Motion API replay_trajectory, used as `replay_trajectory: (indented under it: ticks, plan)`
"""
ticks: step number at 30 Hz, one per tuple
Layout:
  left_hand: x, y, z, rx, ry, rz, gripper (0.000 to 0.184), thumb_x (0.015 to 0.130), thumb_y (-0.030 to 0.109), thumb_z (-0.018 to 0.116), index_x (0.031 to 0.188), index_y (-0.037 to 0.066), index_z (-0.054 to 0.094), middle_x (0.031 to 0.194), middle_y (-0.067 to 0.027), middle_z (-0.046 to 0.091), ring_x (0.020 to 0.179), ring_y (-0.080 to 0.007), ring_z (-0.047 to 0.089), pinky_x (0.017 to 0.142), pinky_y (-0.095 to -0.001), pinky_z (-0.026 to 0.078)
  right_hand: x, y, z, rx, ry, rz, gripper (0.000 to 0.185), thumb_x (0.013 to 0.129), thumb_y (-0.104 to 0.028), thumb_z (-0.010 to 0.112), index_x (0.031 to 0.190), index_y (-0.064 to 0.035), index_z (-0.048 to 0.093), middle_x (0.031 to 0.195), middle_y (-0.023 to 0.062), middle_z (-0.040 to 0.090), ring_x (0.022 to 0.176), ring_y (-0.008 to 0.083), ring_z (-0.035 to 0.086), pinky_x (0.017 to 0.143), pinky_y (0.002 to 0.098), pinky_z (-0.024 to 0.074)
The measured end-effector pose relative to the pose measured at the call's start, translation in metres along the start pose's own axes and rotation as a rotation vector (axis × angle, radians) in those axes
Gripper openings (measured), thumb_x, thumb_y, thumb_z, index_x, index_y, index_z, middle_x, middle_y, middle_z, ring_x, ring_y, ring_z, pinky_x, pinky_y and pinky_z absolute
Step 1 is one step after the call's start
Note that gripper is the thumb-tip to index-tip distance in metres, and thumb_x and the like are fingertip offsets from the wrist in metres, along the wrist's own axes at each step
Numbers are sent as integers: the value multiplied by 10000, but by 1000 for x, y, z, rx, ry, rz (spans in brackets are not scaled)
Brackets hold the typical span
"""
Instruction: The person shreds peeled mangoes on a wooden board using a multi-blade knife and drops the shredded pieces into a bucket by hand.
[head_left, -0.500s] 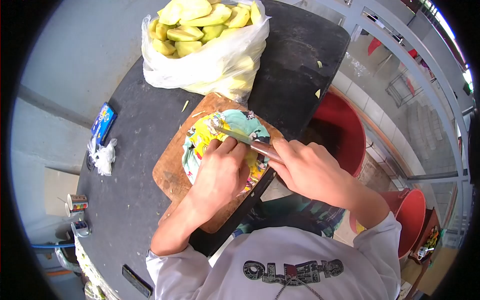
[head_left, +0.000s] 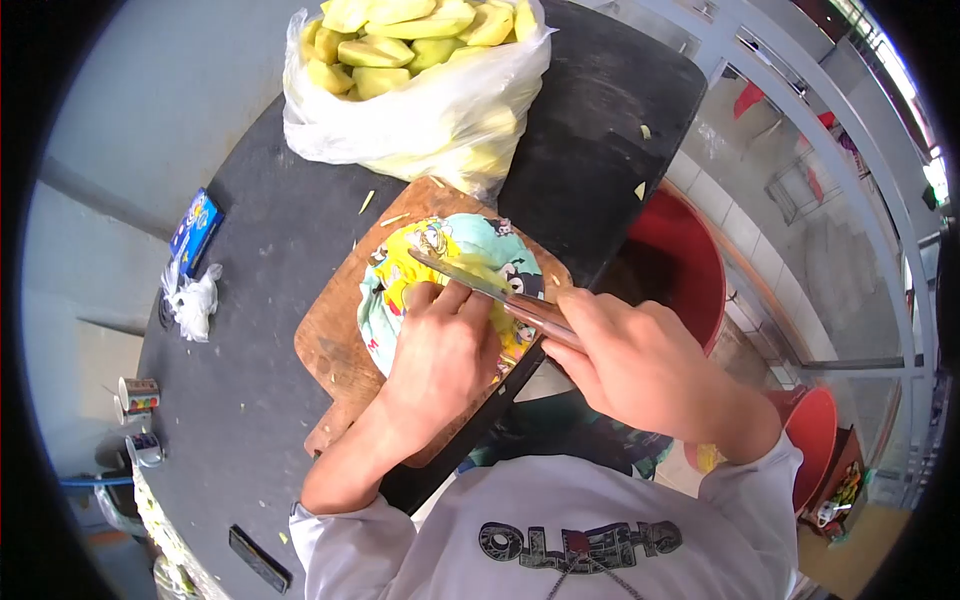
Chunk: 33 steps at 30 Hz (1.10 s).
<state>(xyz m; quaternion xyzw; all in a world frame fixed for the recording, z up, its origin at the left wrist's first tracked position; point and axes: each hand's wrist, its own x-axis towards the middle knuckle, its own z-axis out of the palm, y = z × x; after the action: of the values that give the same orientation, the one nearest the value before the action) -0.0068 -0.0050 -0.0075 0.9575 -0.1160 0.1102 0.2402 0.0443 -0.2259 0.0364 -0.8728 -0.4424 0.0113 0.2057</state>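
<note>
My right hand (head_left: 635,350) is closed round the brown handle of a knife (head_left: 540,318). Its blade slants up to the left, just beyond my left knuckles. A pale yellow-green piece of peeled green mango (head_left: 482,264) shows along the blade's far side, partly hidden. My left hand (head_left: 445,345) has its fingers curled down over the mango, most of which they cover. Beneath lies a bunched cloth (head_left: 378,325) printed in yellow and mint with cartoon figures. It rests on a wooden cutting board (head_left: 330,340) near the table's edge.
A white plastic bag (head_left: 400,140) full of peeled mango pieces stands beyond the board on the black table (head_left: 255,260). At left are a blue packet (head_left: 196,230), a crumpled bag (head_left: 192,302), cups (head_left: 138,393) and a phone (head_left: 259,560). A red tub (head_left: 690,260) stands below the right edge.
The knife has shifted slightly down, its blade lying further left across the mango, and more pale flesh shows beside it. My left hand keeps its hold. The view has moved a little.
</note>
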Motion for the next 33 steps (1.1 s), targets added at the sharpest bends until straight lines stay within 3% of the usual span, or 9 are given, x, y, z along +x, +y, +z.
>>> replay_trajectory:
  ticks: [2,10,12,14,17,25,27,31,33]
  plan:
    - [0,2,1,7,23,24,279,745,16,715,1013,-40,663,985,-188,655,887,-388,616,824,-466,517,-3,-2,-4,55,-74,80,341,938,-196,737,1133,14,552,799,170,650,639,372,661,544,454,517]
    - [2,4,-6,31,-23,25,233,778,51,721,986,-38,668,981,-159,645,944,-336,624,870,-459,487,0,1,1,23,-111,112,289,942,-170,726,1094,-1,547,816,183,647,671,411,659,574,474,518]
    - [3,4,-5,46,-45,10,222,784,52,720,981,-35,669,975,-155,640,950,-332,626,866,-456,486,3,13,12,53,-61,58,312,962,-249,718,1060,-17,533,706,153,637,540,359,655,475,435,528]
    - [0,2,-2,52,9,60,179,793,53,709,950,-19,664,942,-147,624,939,-323,626,859,-448,487,0,1,-2,13,-128,98,294,972,-230,707,1054,-13,525,722,168,645,583,384,664,512,460,533]
    - [-3,0,2,57,26,39,162,793,51,697,939,-12,662,942,-151,624,932,-321,628,853,-440,490,3,0,-3,88,-52,54,276,977,-210,702,1048,-15,520,736,178,654,639,376,689,547,467,537]
    - [-6,-3,9,67,81,74,123,802,34,652,915,-16,645,916,-164,605,902,-342,624,854,-436,504,-1,-6,-4,140,-62,123,243,981,-179,690,1029,-12,519,737,182,646,645,412,652,545,470,507]
    - [-8,-4,10,-11,85,59,220,745,11,729,945,-14,639,964,-168,603,856,-384,586,776,-463,513,-2,-6,2,191,-41,121,235,982,-176,687,1027,-15,521,735,185,641,649,420,648,547,474,502]
    - [-10,1,4,41,2,50,156,786,44,659,927,-24,660,919,-164,610,897,-329,623,854,-424,513,-2,-9,1,180,-73,164,226,976,-167,690,1019,-18,526,743,201,632,665,432,644,563,487,492]
    - [-10,-6,9,7,92,71,211,756,-9,717,954,-18,644,966,-173,603,858,-391,590,769,-471,517,-2,-18,-16,192,-75,187,232,981,-163,685,1016,-7,516,764,219,645,687,443,654,585,498,504]
